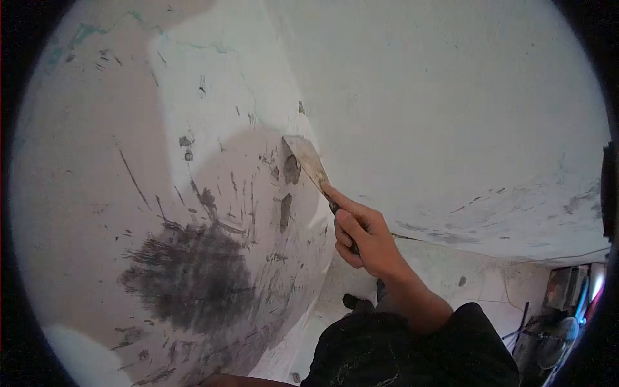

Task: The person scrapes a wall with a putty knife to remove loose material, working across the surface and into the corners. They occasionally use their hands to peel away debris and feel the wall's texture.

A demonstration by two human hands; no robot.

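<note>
A scraper (306, 158) with a wide, stained metal blade lies against the scuffed wall (225, 148), close to the corner where two walls meet. My right hand (362, 233) is closed around its dark handle, with the index finger stretched along the blade's base. Beside and below the blade are dark chipped spots (285, 213). A large dark smudge (193, 277) covers the lower part of the same wall. At the bottom edge only a strip of my left forearm shows; the left hand is out of view.
The second wall (451, 116) on the right has scuffs low down. Below are the pale floor (445, 271) and a dark shoe (358, 302). At the lower right stand a fan-like round object (558, 342) and some blue and dark items.
</note>
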